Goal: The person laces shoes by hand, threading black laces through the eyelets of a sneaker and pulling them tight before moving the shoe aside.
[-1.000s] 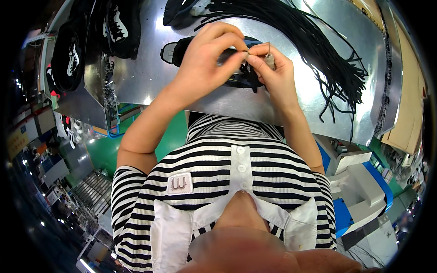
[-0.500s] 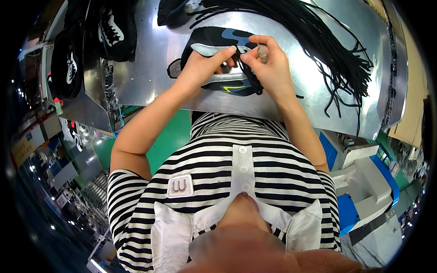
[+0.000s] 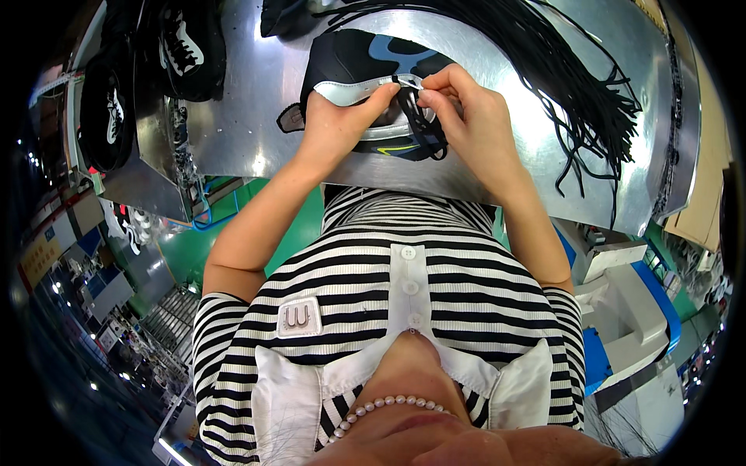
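Observation:
A black shoe upper [image 3: 350,58] with blue, pale grey and yellow-green trim lies on the metal table. My left hand [image 3: 342,120] reaches into its opening and grips the pale eyelet edge between thumb and fingers. Just right of the left thumb, my right hand [image 3: 470,113] is closed in a pinch on a thin pale pin-like tool [image 3: 411,85] at the eyelets. Its far part is hidden in the hand. A black shoelace [image 3: 420,120] hangs in loops across the opening, below the right fingertips.
A thick bundle of black laces [image 3: 544,74] spreads over the right side of the metal table [image 3: 256,147]. At the left are two dark shoe uppers with white lacing areas, one upper [image 3: 183,50] nearer the work. A grey-white machine [image 3: 622,311] stands at lower right.
The shoe upper and both hands have shifted slightly. My right hand has turned, so a rounded end seen earlier in it is now hidden, while the thin pale part shows at the eyelets.

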A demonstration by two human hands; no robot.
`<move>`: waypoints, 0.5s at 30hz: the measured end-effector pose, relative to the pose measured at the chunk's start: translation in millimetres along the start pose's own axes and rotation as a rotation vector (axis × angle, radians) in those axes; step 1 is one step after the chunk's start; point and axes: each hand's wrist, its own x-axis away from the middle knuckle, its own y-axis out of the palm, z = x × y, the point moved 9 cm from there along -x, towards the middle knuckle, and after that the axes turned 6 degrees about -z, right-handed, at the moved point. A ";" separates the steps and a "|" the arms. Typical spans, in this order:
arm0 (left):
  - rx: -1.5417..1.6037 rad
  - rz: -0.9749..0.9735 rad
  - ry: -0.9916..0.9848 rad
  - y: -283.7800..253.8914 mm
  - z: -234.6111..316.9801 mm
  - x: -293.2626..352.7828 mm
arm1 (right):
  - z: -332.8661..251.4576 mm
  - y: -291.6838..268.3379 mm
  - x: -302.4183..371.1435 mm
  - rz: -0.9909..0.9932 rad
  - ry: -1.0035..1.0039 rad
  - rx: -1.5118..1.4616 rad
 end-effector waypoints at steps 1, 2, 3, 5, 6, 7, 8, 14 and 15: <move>-0.004 0.001 0.002 0.2 -0.4 0.1 | -0.9 0.0 -1.2 -0.004 -0.013 0.015; -0.009 -0.012 -0.001 0.4 -1.4 -0.3 | -2.1 0.0 -2.5 -0.008 -0.026 0.030; -0.013 -0.024 -0.007 0.5 -3.1 -0.4 | -2.8 0.1 -3.4 -0.014 -0.038 0.045; -0.003 -0.044 -0.024 2.2 -4.5 0.4 | -1.9 1.7 -6.6 -0.069 -0.028 0.106; 0.012 -0.051 -0.036 3.9 -3.6 1.9 | -0.9 3.2 -8.1 -0.096 -0.023 0.137; 0.028 -0.059 -0.047 6.1 -3.3 4.0 | -2.4 3.4 -9.1 -0.084 -0.042 0.142; -0.004 -0.084 -0.024 10.7 -1.7 7.4 | -4.5 5.2 -10.3 -0.072 -0.061 0.146; -0.031 -0.245 -0.145 21.0 -12.3 4.5 | -2.6 17.2 -19.6 -0.209 0.028 0.264; 0.057 -0.279 -0.202 17.2 -25.9 0.3 | -8.2 7.5 -23.5 -0.264 0.049 0.244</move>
